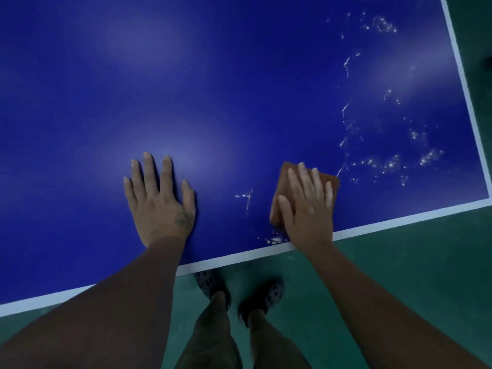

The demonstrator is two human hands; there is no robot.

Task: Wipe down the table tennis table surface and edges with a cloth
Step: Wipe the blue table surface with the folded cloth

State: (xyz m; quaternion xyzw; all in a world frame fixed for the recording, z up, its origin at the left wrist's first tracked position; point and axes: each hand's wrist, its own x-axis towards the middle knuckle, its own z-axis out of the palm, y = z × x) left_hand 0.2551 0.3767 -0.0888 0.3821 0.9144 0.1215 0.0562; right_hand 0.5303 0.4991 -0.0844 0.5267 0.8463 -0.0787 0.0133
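My left hand (159,201) lies flat, fingers spread, on the blue table tennis table (239,89), holding nothing. My right hand (308,206) presses straight-fingered on the folded brown cloth (283,179), just inside the near white edge line (399,222). The pale streaks (386,161), probably water, lie right of the cloth toward the corner, so the right hand is nearer.

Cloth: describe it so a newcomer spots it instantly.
On the blue table, near its front white edge line, the right hand presses flat on the cloth. It is a brown square; the left hand beside it covers nothing.
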